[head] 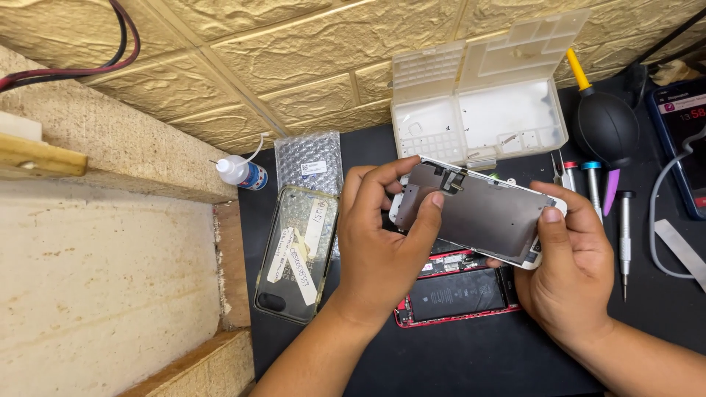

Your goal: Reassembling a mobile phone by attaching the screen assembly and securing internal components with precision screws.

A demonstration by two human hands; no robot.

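- A red and a black cable [110,59] run across the textured wall at the far left, above a pale stone ledge [103,279]
- A small white dropper bottle [240,173] with a blue label lies on its side at the left edge of the black counter [456,360]
- Just right of it a bubble-wrap pouch [309,160] lies flat, and below it a clear phone case [298,254] with paper strips inside
- The left hand [379,246] grips the left end of the phone screen panel [482,213], thumb pressed on its grey metal back, fingers [375,176] curled closed around the top edge
- The panel is held in the air, back side up and tilted, above the opened red phone body [456,292], whose black battery shows, lying on the counter between the two wrists
- A white plastic parts tray [478,117] with its lid open stands behind the panel against the wall
- The right hand [570,272] clamps the panel's right end, thumb on top, fingers closed underneath
- Right of that hand lie several screwdrivers [624,235], a purple pry tool [611,190] and a black air blower [606,125] with a yellow nozzle
- At the far right a lit phone [680,143] and a grey cable [658,220] rest on the counter
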